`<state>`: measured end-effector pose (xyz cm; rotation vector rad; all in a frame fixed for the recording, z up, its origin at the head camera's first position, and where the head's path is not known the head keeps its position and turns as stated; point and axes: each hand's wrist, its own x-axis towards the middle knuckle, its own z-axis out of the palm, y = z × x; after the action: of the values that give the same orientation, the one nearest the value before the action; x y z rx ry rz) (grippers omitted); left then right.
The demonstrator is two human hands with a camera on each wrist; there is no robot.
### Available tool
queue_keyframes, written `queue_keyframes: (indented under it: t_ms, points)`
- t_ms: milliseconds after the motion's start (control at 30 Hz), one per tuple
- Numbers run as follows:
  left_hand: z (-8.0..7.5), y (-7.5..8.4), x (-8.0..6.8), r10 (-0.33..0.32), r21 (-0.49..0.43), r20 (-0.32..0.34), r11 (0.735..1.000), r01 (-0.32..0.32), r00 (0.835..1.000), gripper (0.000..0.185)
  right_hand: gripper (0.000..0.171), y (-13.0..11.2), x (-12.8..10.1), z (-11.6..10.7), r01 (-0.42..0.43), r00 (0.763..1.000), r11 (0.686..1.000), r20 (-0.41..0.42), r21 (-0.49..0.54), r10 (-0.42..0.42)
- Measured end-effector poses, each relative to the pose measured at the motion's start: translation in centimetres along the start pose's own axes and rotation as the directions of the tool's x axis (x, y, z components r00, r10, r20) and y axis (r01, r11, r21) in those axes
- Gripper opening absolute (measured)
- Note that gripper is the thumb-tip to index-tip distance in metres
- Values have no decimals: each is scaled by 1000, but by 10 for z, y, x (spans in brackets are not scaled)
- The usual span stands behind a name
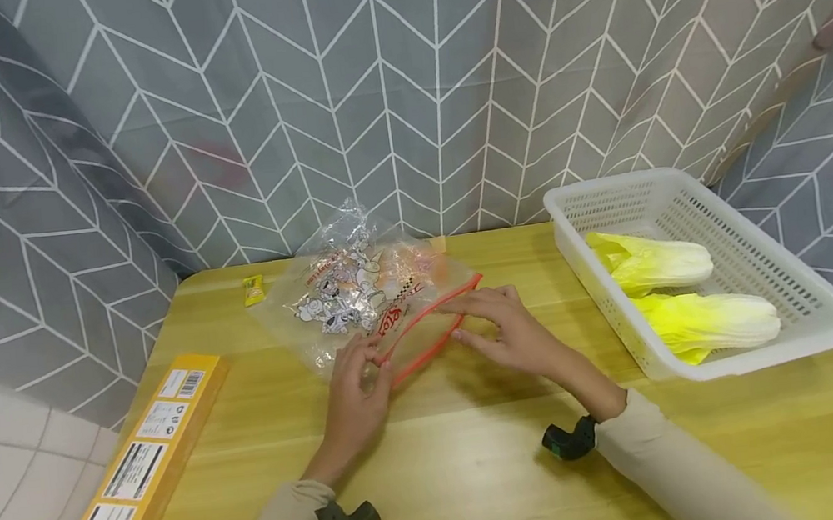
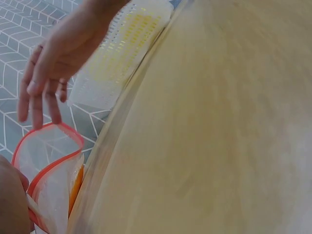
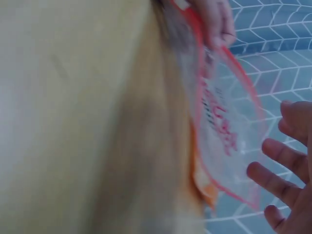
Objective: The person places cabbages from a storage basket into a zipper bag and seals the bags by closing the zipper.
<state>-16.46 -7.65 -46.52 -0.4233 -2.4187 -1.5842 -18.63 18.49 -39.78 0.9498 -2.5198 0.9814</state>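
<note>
A clear plastic bag (image 1: 348,296) is lying just ahead of the two hands, its body being supported by the table (image 1: 482,471) beyond the fingertips and its red-edged mouth (image 1: 426,358) being turned toward the wrists. At the end nearer the left hand (image 1: 354,396), the edge is being pinched between thumb and fingers. Nothing is being gripped by the right hand (image 1: 502,331): its fingers are being held loosely spread beside the other end of the mouth, and whether the film is being touched there cannot be told. The film is looking thin, light and limp, so crumpling and folding under a push should be expected; the glossy printed part beyond the left hand is probably slippery and easily torn. The red strip is appearing firmer, so hold is best taken there, near each hand's own end. An orange patch (image 1: 413,267) is being seen ahead of the right hand; whether it is lying inside the bag or behind it cannot be told.
</note>
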Motion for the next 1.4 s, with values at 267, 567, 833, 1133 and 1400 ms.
queue_keyframes:
  t_ms: [267,567,833,1133,1400]
  points:
    - [-2,-1,-1,4,14,-7,1000,-4,1000,6,39,0,16,-51,1,996,995,88,-104,8]
    - [2,-1,0,25,-4,-17,1000,-25,1000,6,38,16,7,-120,-35,981,982,180,-183,68]
    - [3,-3,-1,36,-1,-18,999,-36,999,5,40,31,-12,-181,-161,958,946,186,-282,219]
    - [1,-3,-1,34,2,-21,999,-34,999,5,43,63,-50,-234,-311,866,871,265,-380,425]
    - [2,-3,-1,19,-18,-24,1000,-19,1000,6,52,77,-84,-260,-464,728,788,332,-405,599]
